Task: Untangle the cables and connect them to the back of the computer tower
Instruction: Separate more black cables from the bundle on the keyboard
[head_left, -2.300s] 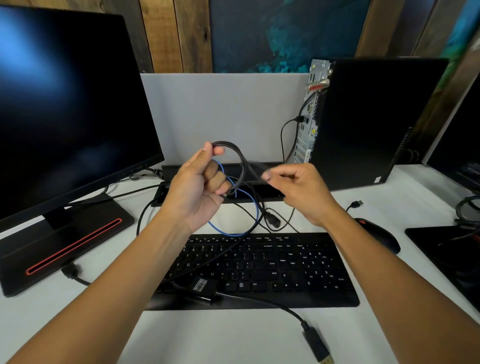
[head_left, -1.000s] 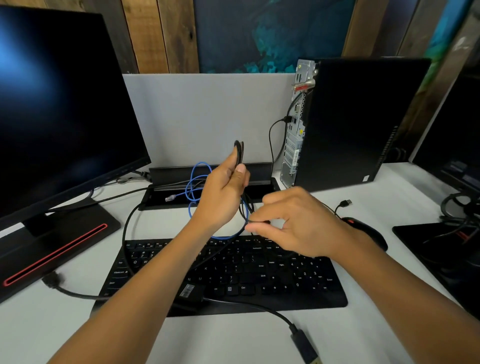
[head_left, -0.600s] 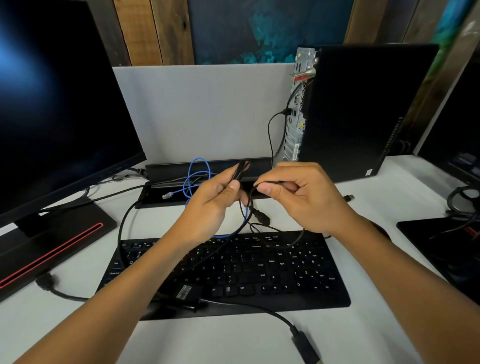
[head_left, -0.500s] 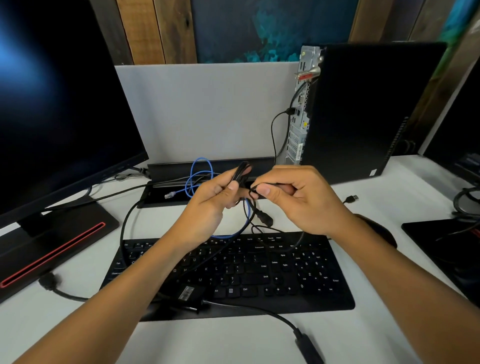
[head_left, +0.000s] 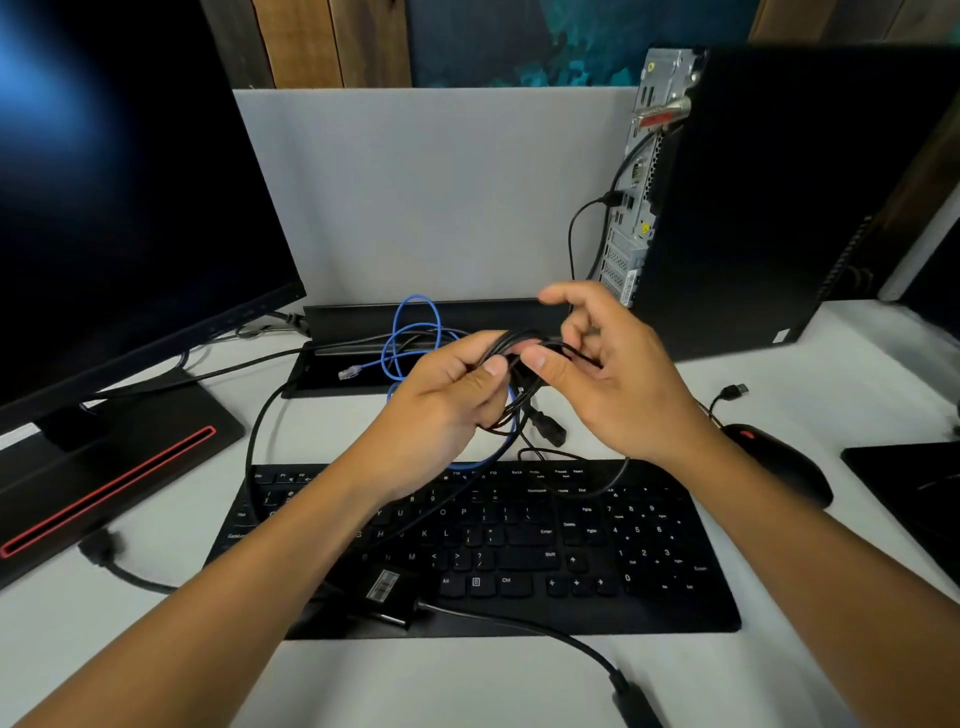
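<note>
Two bare hands meet above the far edge of the keyboard, both forearms reaching in from the near corners. The left hand is curled into a loose fist, back of the hand up, thumb pressed forward on a bundle of black cables that arches out past its knuckles. The right hand faces it, thumb tip touching the same bundle just beside the left thumb; its index finger is lifted and crooked, the other fingers half curled around thin black strands. Whether the right hand truly grips or only steadies the bundle cannot be told.

Below the two thumbs a black plug dangles from the bundle, just above the keyboard. A blue cable loops up beyond the left hand and passes under it, its clear connector lying left of the knuckles. Beyond the right hand stands the computer tower, its back panel turned toward the hands, with one black lead already plugged in. A mouse lies right of the right wrist.
</note>
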